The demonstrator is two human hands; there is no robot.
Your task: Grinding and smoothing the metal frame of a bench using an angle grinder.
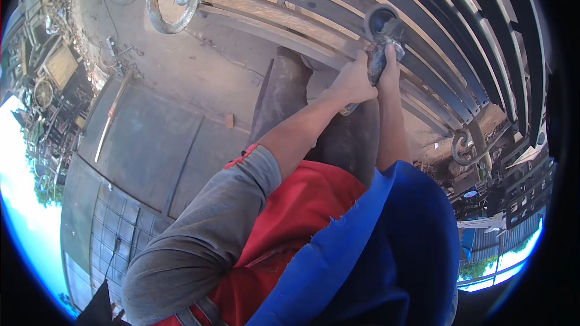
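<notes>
Both of my hands hold an angle grinder with a dark body and a round disc at its far end. My left hand is wrapped round the grinder's body from the left. On its other side, my right hand grips it near the head, with some fingers hidden. The disc is over the slats of a bench, touching or very close to them; I cannot tell which. Some slats look bare and pale, others dark grey. Scrolled metal armrests stand at the bench's ends.
A large metal sheet or door lies at the left, with a long thin rod on it. A small brown block is on the dusty ground. Scrap metal is heaped far left, and more clutter stands at the right.
</notes>
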